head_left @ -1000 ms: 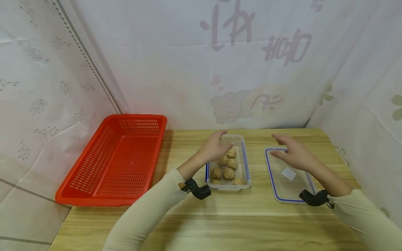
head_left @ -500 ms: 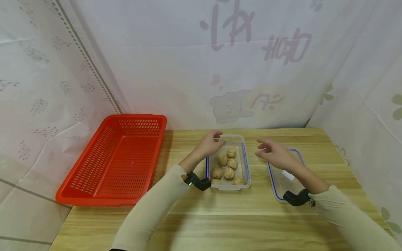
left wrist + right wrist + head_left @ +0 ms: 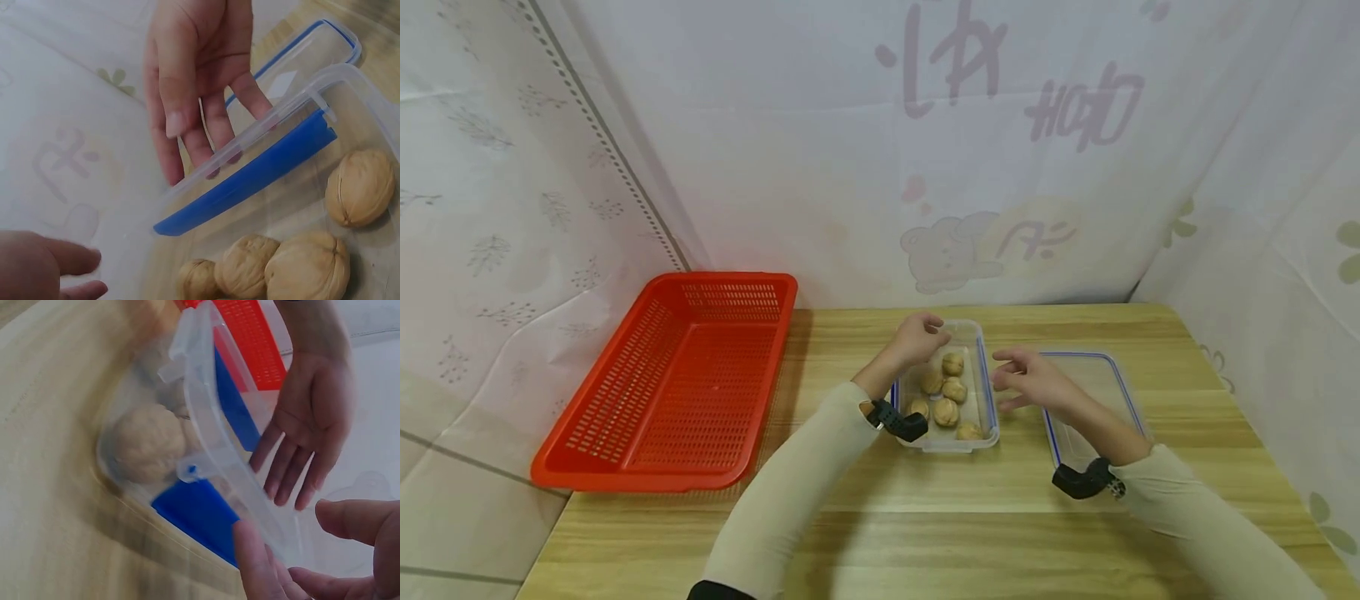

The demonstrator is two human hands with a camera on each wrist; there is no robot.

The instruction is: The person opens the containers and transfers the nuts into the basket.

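A clear plastic food box [image 3: 985, 417] with blue side clips holds several walnuts [image 3: 946, 412]. My left hand [image 3: 917, 340] reaches over the box's far left part, fingers loosely bent and holding nothing. On the other side, my right hand [image 3: 1033, 382] is at the box's right wall, fingers spread and fingertips right by the rim. In the left wrist view, the right hand [image 3: 200, 75] hangs beyond the blue clip [image 3: 250, 178]. The right wrist view has the left hand [image 3: 312, 412] across the box, its fingers pointing down. My left forearm hides part of the box's near left corner.
The clear lid [image 3: 1093, 379] with a blue seal lies right of the box, partly under my right forearm. A red plastic basket [image 3: 700, 392] stands at the left of the wooden table [image 3: 925, 533]. Printed white cloth [image 3: 820, 167] rises behind the table.
My right hand has moved left, from over the lid to the box's right side. My left hand drew back slightly, then moved right over the box again. The box and walnuts stayed put.
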